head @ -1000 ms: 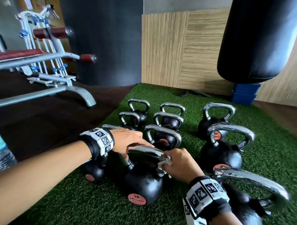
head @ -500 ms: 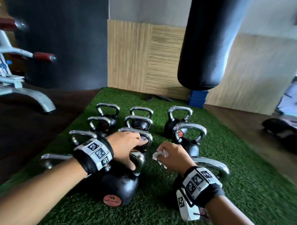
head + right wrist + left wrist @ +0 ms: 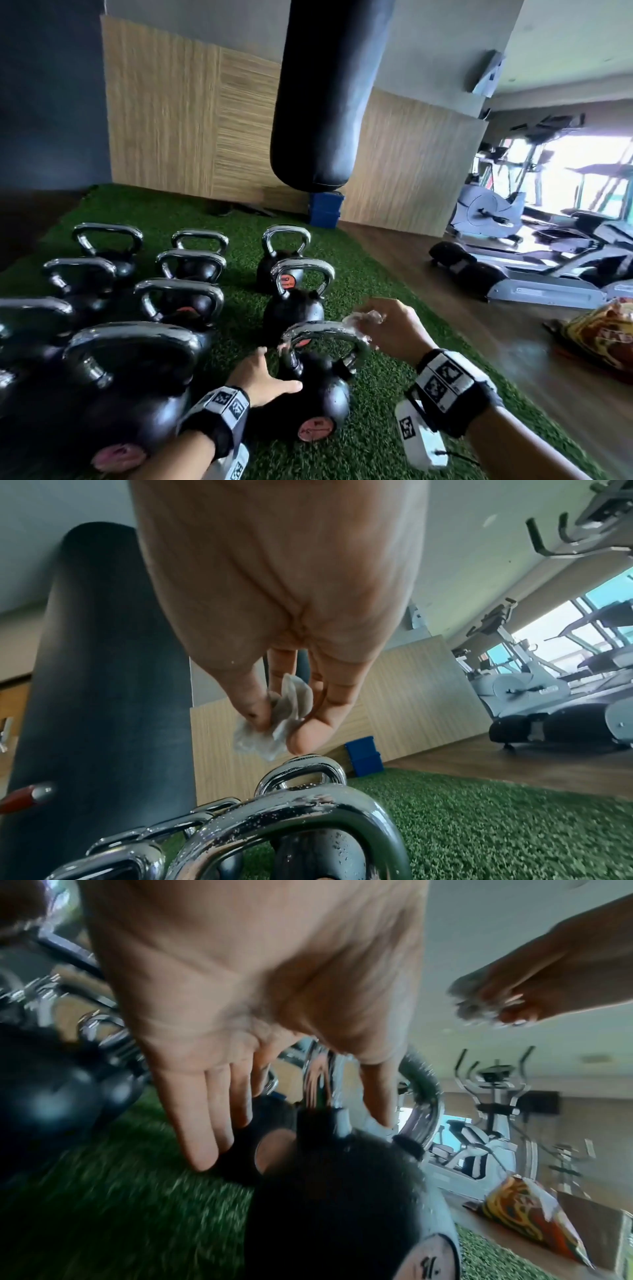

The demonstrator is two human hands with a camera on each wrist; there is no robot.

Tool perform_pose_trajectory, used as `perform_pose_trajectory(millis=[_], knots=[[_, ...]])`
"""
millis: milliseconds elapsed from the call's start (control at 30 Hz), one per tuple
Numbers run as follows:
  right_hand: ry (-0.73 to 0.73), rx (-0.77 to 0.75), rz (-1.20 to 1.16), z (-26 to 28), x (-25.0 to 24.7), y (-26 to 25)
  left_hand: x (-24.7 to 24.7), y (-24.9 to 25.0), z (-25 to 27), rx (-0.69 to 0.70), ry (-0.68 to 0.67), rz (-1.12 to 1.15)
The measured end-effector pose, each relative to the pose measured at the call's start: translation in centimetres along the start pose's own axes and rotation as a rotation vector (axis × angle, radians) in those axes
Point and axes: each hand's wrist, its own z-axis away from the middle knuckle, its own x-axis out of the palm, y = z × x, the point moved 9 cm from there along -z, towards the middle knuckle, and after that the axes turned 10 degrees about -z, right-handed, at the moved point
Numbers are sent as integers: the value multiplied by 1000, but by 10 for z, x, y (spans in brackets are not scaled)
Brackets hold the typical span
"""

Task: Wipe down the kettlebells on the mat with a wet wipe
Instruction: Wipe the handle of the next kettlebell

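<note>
Chrome handles gleam in rows across the green turf mat (image 3: 370, 294), where the black kettlebells (image 3: 181, 301) stand upright in three loose columns. The person crouches over the nearest kettlebell (image 3: 318, 394) in the right-hand column. Their left hand (image 3: 263, 378) lies flat against the side of its black body, fingers straight and spread, thumb toward the base of the handle; I take that as a brace, so the weight will not rock on the soft turf once rubbing starts. Their right hand (image 3: 394, 330) hovers just above the far end of the wet-looking chrome handle (image 3: 325, 334), fingers and thumb pinched together on a crumpled wet wipe (image 3: 364, 320). From the right wrist view the wipe (image 3: 274, 723) is a small grey wad held at the fingertips, not yet touching metal, as far as I can tell. Bunching it that way probably gives a firm pad to wrap round the curved bar. A black punching bag (image 3: 325, 96) hangs beyond the mat, and a crinkled bright packet (image 3: 599, 339) lies on the wooden floor to the right.
</note>
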Motion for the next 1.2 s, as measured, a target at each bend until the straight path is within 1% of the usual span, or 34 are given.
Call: perform_pose_trajectory(millis=[100,133,200,300,333,433,467,533,700,867,1000,1133,1200], knots=[[67,12,-90,-1,-15,25,21,-9,-9,-70,25,147],[81,7,-115,-3,-17,33,28,-10,-14,-73,35,204],[67,-3,-174,-5,-15,45,45,-8,-22,-53,37,318],[-29,-65,-245,-11,-4,49,61,1,-30,2,65,506],[-27,-95,-242,-14,-3,49,64,4,-33,31,89,571],[54,-134,-229,-27,-8,50,68,7,-38,89,167,699],[58,-162,-217,-31,-7,49,70,8,-39,99,187,743],[19,-233,-208,-36,-1,44,75,7,-38,105,234,820],[-35,-396,-192,-40,7,33,82,3,-36,104,330,870],[-105,-486,-163,-43,26,22,80,6,-36,152,360,884],[-171,-516,-58,-42,48,17,80,9,-36,174,347,897],[-140,-491,-11,-39,46,23,79,10,-35,194,345,886],[-112,-430,6,-42,38,35,78,10,-36,188,339,895]])
